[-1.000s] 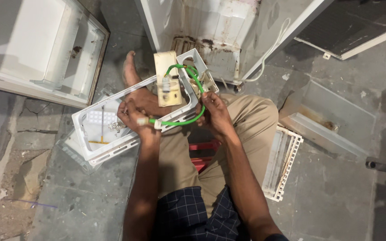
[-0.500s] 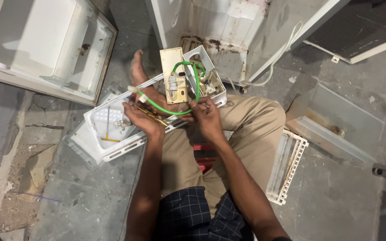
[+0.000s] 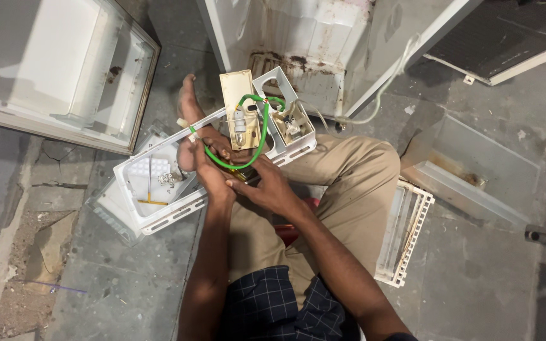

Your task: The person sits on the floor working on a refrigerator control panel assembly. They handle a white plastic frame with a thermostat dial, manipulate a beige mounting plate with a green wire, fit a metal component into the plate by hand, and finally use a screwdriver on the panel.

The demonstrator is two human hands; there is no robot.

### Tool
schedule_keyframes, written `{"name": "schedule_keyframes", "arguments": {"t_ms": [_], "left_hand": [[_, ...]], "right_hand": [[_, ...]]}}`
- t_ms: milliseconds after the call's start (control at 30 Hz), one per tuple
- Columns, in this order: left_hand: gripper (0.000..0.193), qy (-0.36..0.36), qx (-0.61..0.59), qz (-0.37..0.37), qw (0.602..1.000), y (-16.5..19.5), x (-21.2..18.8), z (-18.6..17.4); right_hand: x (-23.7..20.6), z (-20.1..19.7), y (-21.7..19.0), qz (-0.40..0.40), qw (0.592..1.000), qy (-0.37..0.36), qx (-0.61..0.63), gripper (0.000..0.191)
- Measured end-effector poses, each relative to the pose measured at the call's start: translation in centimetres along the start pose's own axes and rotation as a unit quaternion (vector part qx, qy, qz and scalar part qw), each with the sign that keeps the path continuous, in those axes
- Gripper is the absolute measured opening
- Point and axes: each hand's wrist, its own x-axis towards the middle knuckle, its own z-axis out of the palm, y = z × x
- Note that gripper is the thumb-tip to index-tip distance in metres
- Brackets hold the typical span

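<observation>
A long white plastic housing [image 3: 159, 208] lies across my lap, open side up. A cream panel with a small bulb [image 3: 239, 117] and a green wire [image 3: 257, 142] loop sit at its far end. My left hand [image 3: 206, 170] grips the housing's middle, fingers over the near rim beside the green wire. My right hand [image 3: 266, 186] is closed on a small dark part with a yellowish tip, pressed against the left hand. What the fingers pinch is partly hidden.
A white fridge door [image 3: 58, 76] lies open-side up at the left. A rusty appliance base [image 3: 304, 44] stands ahead. A clear plastic bin [image 3: 475, 170] and a white slatted grille [image 3: 406, 233] lie at my right on the concrete floor. My bare foot [image 3: 188, 101] rests ahead.
My right hand has moved left from the housing's far end to meet the left hand at the middle. The housing has shifted a little on my lap.
</observation>
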Motion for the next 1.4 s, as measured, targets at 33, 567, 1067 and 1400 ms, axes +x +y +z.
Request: {"name": "schedule_keyframes", "arguments": {"t_ms": [33, 567, 1067, 1400], "left_hand": [[0.025, -0.004, -0.029, -0.021, 0.999, 0.1, -0.2, 0.1], [0.022, 0.002, -0.08, 0.017, 0.997, 1.5, 0.8, -0.1], [0.08, 0.119, 0.355, 0.271, 0.887, 1.2, 1.3, -2.9], [0.062, -0.224, 0.57, 0.424, 0.667, 1.4, -3.9, 6.0]], "right_hand": [[0.1, 0.0, -0.1, 0.018, 1.0, 0.003, 0.002, 0.044], [0.2, -2.2, -0.5, 0.125, 0.99, -0.07, -0.015, 0.037], [-0.8, -7.8, 6.2, 0.182, 0.959, 0.188, 0.105, 0.019], [0.8, -7.5, 5.3, 0.032, 0.937, 0.275, -0.21, 0.019]]}}
